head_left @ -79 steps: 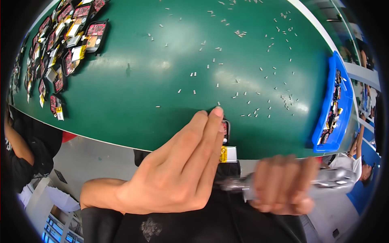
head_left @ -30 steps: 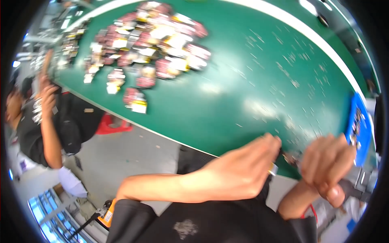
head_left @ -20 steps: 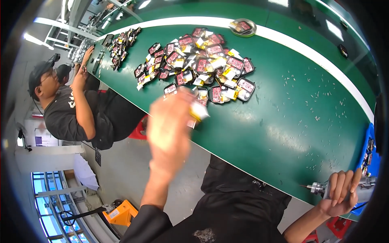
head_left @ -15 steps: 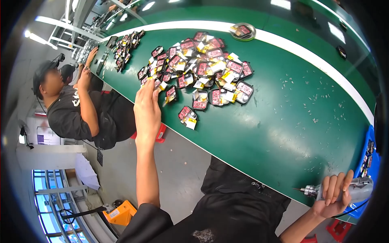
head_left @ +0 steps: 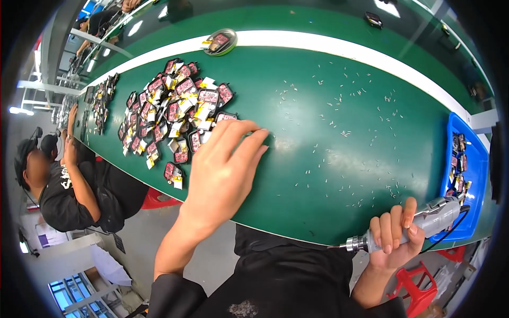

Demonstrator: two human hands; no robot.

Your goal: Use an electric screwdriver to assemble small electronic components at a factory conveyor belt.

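My left hand point(head_left: 220, 172) reaches over the green tabletop, its fingers bent and apart. Nothing shows between the fingertips, which hover near many tiny silvery screw-like bits point(head_left: 344, 133). Beside and partly behind that hand lies a heap of small black-cased devices point(head_left: 172, 108) with red circuit boards and white and yellow labels. One device point(head_left: 174, 172) lies apart at the near side of the heap. At the table's near right edge, my right hand point(head_left: 395, 236) wraps round a grey electric screwdriver point(head_left: 435, 216), its bit pointing left.
A blue bin point(head_left: 469, 222) holding more parts stands at the right end of the green table point(head_left: 254, 212). A round metal dish point(head_left: 229, 45) with one device sits near the white rail. Another person point(head_left: 69, 185) works at the left. Red stools point(head_left: 411, 289) stand below.
My left hand has moved right, from the heap's near left side to the scattered bits. The view has turned right, bringing more of the blue bin into sight. My right hand still grips the screwdriver.
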